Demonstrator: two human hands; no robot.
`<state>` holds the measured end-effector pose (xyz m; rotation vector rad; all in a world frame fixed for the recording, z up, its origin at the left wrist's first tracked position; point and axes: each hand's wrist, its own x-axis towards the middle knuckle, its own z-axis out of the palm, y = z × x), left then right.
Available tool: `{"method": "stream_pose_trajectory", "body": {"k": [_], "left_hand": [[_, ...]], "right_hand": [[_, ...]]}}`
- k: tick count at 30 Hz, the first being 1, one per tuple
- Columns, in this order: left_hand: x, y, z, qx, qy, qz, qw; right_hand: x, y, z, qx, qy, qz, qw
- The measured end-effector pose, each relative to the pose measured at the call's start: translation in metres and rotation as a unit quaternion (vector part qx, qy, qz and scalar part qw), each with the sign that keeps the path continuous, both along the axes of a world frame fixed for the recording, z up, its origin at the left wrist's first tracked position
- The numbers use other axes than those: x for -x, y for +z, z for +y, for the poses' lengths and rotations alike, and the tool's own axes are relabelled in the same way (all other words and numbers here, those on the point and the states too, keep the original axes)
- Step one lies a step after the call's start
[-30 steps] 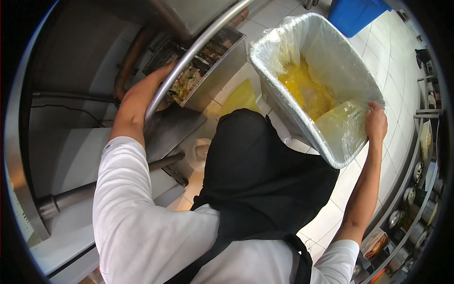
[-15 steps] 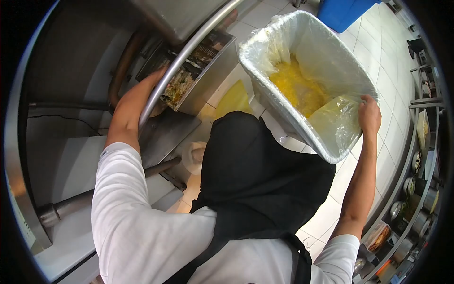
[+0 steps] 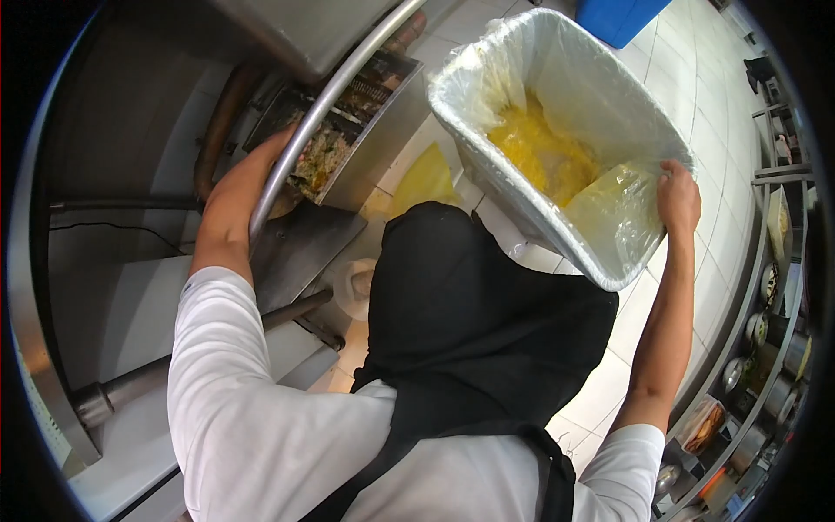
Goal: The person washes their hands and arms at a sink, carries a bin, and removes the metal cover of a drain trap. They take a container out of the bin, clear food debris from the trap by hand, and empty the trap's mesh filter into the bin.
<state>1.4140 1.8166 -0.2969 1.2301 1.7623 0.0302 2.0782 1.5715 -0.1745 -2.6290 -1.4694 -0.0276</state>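
Here's the big one: the lined bin (image 3: 483, 139) up at two o'clock, grey-white, its clear plastic liner wrinkled over the rim and sagging in folds at the near right corner. Down inside, a wet-looking yellow mass (image 3: 548, 152) smears the plastic. Over at eleven o'clock, the metal box (image 3: 374, 130), with a dark slotted part at its far end and mixed food scraps (image 3: 322, 157) nearer. A curved metal rail (image 3: 326, 100) cuts across in front. Top edge, one o'clock: a blue container (image 3: 617, 19).

Now the hands! Right hand (image 3: 678, 198), toward three o'clock, fingers closed on bin rim and liner. Left hand (image 3: 280, 143), toward ten, partly behind the rail at the box; can't tell whether it grips.

Against a second ago, bin, box and blue container all sit further left in view; the right hand keeps its corner.
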Motion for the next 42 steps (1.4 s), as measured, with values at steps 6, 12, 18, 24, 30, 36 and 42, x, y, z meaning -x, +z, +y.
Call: {"method": "stream_pose_trajectory", "body": {"k": [6,12,18,24,30,36,42], "left_hand": [[-0.003,0.013,-0.006,0.03,0.028,-0.006,0.999],[-0.006,0.02,-0.008,0.045,0.038,0.016,0.998],[-0.03,0.043,-0.022,0.008,0.02,0.01,1.0],[-0.02,0.029,-0.013,-0.014,0.032,-0.015,0.999],[-0.023,0.05,-0.021,-0.015,0.01,-0.043,0.999],[0.0,0.041,0.001,0.037,-0.021,0.004,0.999],[-0.007,0.053,-0.01,0.043,0.02,0.03,0.998]], "right_hand": [[0.005,0.004,0.0,0.002,-0.01,0.007,1.0],[0.0,-0.001,0.0,-0.002,0.004,-0.01,1.0],[0.0,-0.001,0.001,0.004,-0.005,-0.004,1.0],[-0.004,-0.005,-0.001,-0.002,0.008,-0.012,1.0],[-0.001,-0.002,-0.001,0.002,-0.006,-0.004,1.0],[-0.001,-0.003,-0.002,0.003,0.001,0.0,1.0],[-0.008,-0.01,-0.001,-0.003,0.002,-0.002,1.0]]}}
